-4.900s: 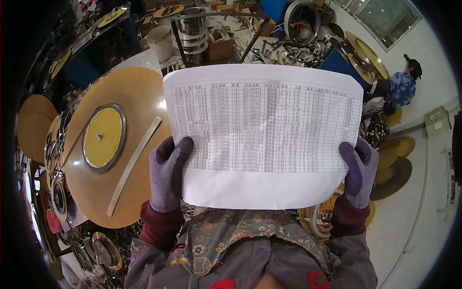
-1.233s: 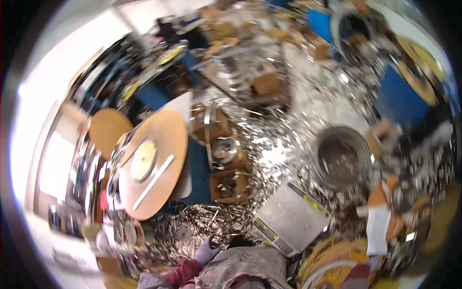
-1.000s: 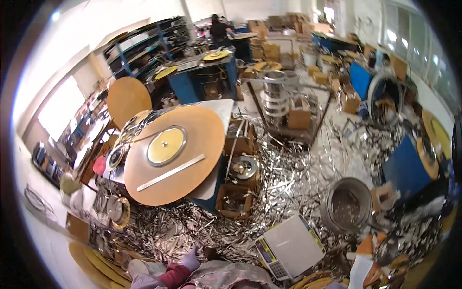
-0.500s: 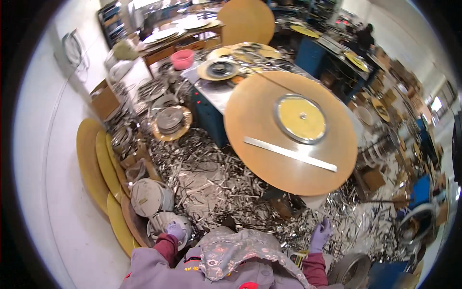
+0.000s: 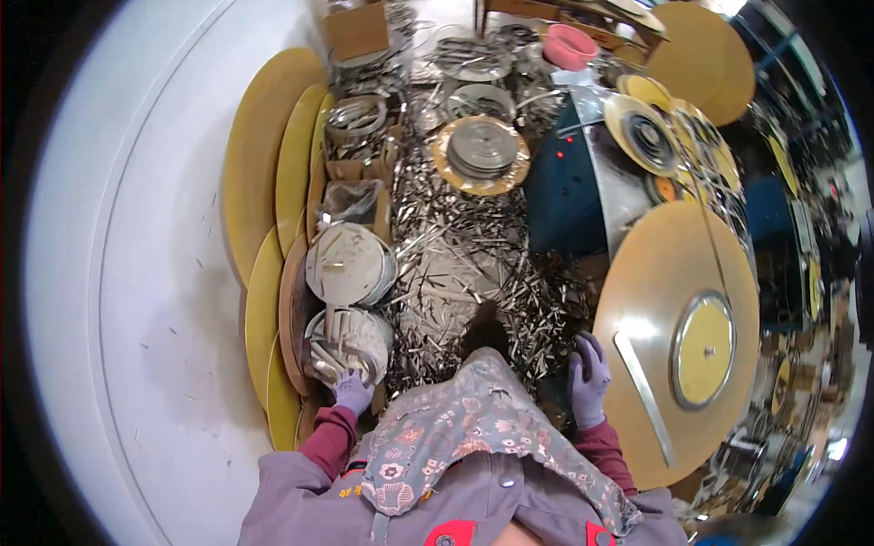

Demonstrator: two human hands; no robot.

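Note:
My left hand (image 5: 353,392), in a pale purple glove, reaches over the near rim of a white bucket (image 5: 381,338). Its fingers stretch forward onto metal pieces and a curved, ring-like part in the bucket; no firm hold shows. My right hand (image 5: 589,378), gloved alike, is raised beside the left edge of a large tan disc (image 5: 642,273). Its fingers are apart and slightly bent, with nothing in them. On that disc lie a straight silver bar (image 5: 645,400) and a smaller yellow disc (image 5: 703,359) with a metal rim.
A second round pail (image 5: 346,264) with a lid-like top stands just beyond the bucket. Yellow discs (image 5: 264,164) lean on the white wall at left. Metal strips (image 5: 455,246) litter the floor. A blue cabinet (image 5: 564,200) supports the worktop; a pink basin (image 5: 570,47) is farther back.
My view has swung left, so the worktop and large disc now sit farther right. My left hand stays at the bucket, fingers now among its contents; my right hand remains raised and empty.

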